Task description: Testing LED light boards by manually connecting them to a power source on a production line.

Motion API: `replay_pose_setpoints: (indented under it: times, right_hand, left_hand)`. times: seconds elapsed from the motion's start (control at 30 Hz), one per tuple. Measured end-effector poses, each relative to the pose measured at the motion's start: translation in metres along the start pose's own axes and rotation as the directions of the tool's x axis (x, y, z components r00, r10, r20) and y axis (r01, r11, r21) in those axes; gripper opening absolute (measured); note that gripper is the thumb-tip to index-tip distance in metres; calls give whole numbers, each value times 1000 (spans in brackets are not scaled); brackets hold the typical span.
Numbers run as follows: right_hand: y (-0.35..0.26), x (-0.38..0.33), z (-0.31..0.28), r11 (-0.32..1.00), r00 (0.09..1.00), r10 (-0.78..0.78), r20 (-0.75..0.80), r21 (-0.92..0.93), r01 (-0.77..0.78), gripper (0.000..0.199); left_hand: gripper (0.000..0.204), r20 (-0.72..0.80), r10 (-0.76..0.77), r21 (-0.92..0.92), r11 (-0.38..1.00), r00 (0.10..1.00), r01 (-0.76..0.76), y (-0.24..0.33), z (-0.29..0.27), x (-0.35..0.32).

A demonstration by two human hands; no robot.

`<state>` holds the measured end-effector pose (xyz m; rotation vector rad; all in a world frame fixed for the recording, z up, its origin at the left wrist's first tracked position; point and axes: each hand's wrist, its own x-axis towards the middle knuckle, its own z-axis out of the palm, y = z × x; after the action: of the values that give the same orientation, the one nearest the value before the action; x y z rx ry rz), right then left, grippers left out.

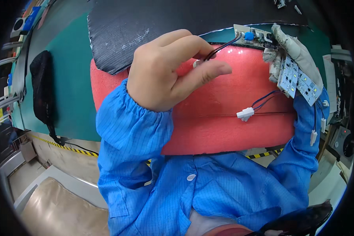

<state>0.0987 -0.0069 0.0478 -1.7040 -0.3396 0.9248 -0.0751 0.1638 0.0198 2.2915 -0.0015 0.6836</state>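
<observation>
My one head-worn fisheye view looks steeply down, close over the padded red foam cushion [224,118].

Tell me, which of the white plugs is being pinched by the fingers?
The white plug on the red and black wires, pinched by the bare left hand. The blue-wired plug lies loose on the red foam pad.

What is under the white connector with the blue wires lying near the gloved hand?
The white plastic connector lies on a red foam pad, which covers a green bench mat. What the pad hides beneath itself cannot be seen. Its blue wires run to small white LED boards in the gloved right hand.
</observation>
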Motion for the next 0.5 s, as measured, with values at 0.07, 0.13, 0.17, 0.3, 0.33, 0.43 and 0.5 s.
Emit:
replay_pose_setpoints:
  times: [0.07,0.13,0.17,0.3,0.33,0.43,0.5]
  right_hand:
    - [13,9,-17,999,997,-41,63,7,40,44]
    - [15,11,-21,997,989,-80,125,18,78,45]
    - [11,10,-16,1000,994,-23,103,17,21,46]
    - [5,5,-10,998,999,21,27,62,-23,50]
    - [2,3,-5,998,998,38,-46,61,-35,52]
    - [6,9,-12,992,997,69,29,100,-71,56]
    - [10,13,-20,993,995,3,95,118,-14,49]
  left_hand:
    - [22,32,-3,-12,1000,999,4,2,-2,0]
    - [24,39,-18,0,1000,999,18,2,-2,1]
    - [24,43,-24,6,1000,999,24,2,-3,0]
    - [21,7,27,12,1000,1000,-27,0,-1,2]
    - [20,-22,51,20,999,998,-50,0,-1,2]
    - [21,-20,60,29,998,998,-59,-2,-4,4]
    - [23,35,12,17,1000,999,-12,-4,-4,5]
